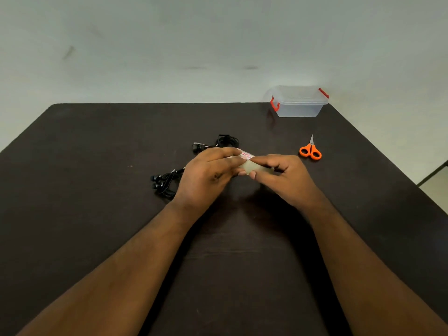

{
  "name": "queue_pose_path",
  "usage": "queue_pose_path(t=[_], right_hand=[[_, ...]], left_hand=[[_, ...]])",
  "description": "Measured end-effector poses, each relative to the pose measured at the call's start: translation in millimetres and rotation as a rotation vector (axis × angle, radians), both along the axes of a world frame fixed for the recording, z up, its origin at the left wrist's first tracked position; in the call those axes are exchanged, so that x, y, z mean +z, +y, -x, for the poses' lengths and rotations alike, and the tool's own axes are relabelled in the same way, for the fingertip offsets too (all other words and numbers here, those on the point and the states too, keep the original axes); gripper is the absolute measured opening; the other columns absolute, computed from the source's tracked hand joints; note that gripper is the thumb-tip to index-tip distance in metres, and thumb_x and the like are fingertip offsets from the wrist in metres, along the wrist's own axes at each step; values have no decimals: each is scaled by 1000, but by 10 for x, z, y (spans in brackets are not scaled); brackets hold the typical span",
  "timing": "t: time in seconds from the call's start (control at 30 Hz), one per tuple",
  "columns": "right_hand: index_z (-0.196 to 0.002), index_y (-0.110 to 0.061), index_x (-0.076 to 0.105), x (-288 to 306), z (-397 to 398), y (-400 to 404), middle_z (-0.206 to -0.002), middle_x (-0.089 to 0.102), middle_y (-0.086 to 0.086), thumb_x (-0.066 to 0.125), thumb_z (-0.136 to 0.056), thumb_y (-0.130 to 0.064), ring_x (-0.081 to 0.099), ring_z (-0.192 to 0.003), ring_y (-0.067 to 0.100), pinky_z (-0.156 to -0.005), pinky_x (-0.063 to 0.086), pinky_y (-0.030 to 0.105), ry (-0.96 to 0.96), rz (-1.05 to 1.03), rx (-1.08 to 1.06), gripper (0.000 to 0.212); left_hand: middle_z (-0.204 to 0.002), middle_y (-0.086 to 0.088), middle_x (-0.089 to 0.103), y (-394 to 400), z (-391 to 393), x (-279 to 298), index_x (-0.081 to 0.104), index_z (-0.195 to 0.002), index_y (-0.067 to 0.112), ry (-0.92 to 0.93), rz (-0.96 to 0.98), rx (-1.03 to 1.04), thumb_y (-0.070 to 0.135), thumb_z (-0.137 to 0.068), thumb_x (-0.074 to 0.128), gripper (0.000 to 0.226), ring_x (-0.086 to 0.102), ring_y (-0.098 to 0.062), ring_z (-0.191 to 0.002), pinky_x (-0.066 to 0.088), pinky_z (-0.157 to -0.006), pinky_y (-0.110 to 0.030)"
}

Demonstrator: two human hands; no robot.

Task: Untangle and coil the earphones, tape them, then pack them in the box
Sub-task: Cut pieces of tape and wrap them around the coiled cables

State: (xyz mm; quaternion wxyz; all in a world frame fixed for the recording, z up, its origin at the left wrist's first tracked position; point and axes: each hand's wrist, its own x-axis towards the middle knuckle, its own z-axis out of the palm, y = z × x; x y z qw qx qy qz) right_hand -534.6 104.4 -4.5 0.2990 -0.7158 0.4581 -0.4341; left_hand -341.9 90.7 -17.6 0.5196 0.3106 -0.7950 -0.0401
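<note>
Both hands meet over the middle of the dark table (97, 214), holding a roll of clear tape (249, 163) with a white and pink core label. My left hand (208, 175) grips the roll from the left. My right hand (281, 175) pinches the tape at the roll's right side with thumb and forefinger. Two bundles of black earphones lie on the table: one bundle (164, 183) just left of my left hand, the other bundle (218, 143) behind it. The clear plastic box (299, 103) with red clips stands open at the far right corner.
Orange-handled scissors (311, 150) lie shut on the table to the right of my hands, blades pointing away. The table's right edge runs diagonally close to the scissors and the box. A plain pale wall rises behind the table.
</note>
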Motion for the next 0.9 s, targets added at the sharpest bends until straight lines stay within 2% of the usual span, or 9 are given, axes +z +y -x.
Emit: queue_pose_path(t=[0.1, 0.23, 0.3, 0.4, 0.5, 0.6, 0.7, 0.9], right_hand=[[-112, -8, 71, 28, 42, 6, -100, 72, 6, 68, -84, -1, 67, -93, 23, -83, 52, 41, -21, -9, 43, 28], [-120, -23, 65, 29, 125, 1, -114, 69, -2, 66, -83, 3, 63, -108, 12, -93, 51, 30, 31, -41, 108, 46], [-120, -25, 64, 23, 136, -10, -113, 67, -3, 70, -81, 2, 61, -109, 10, -95, 49, 26, 61, -24, 95, 47], [-114, -23, 66, 33, 157, -19, -107, 66, -9, 75, -80, -8, 61, -103, 6, -91, 48, 21, 124, 67, 34, 38], [-113, -17, 69, 26, 147, -1, -104, 65, -6, 75, -81, -13, 58, -103, 12, -92, 44, 24, 252, 174, 2, 33], [-113, -14, 70, 22, 97, 26, -101, 62, -4, 75, -81, -13, 53, -102, 15, -90, 38, 20, 347, 244, -3, 33], [-108, -14, 71, 39, 75, 42, -99, 61, -6, 76, -79, -11, 53, -99, 14, -88, 38, 20, 357, 239, 41, 30], [-105, -14, 73, 42, 77, 42, -97, 61, -9, 78, -76, -8, 58, -99, 12, -87, 44, 25, 271, 161, 80, 30]], left_hand=[[-112, -8, 69, -22, -10, 16, 72, -108, 5, -19, -39, -2, 16, -75, 78, 35, 64, -22, -103, 52, -90, -38], [-108, -4, 68, -31, -3, -4, 73, -107, 7, 1, -75, 27, 17, -72, 81, 38, 62, -21, -101, 48, -91, -30], [-106, 3, 64, -38, -5, -8, 73, -105, 9, 73, -135, 46, 17, -71, 82, 36, 61, -17, -101, 48, -90, -27], [-107, 5, 62, -51, -25, -16, 73, -106, 13, 143, -246, -3, 19, -72, 83, 36, 60, -11, -101, 52, -85, -30], [-105, 5, 63, -21, 1, -20, 72, -109, 20, 63, -280, -13, 32, -76, 78, 35, 53, -4, -101, 45, -82, -25], [-97, 2, 68, 16, 34, -1, 74, -102, 12, 35, -287, -22, 22, -78, 74, 26, 58, -6, -85, 46, -72, -24], [-86, 1, 67, 11, 8, 18, 73, -92, 8, 34, -395, -66, 12, -75, 73, 17, 51, -1, -59, 39, -57, -13], [-79, 12, 61, -25, -54, 20, 73, -91, 13, 31, -531, -129, -1, -73, 74, 23, 48, -4, -53, 38, -53, -12]])
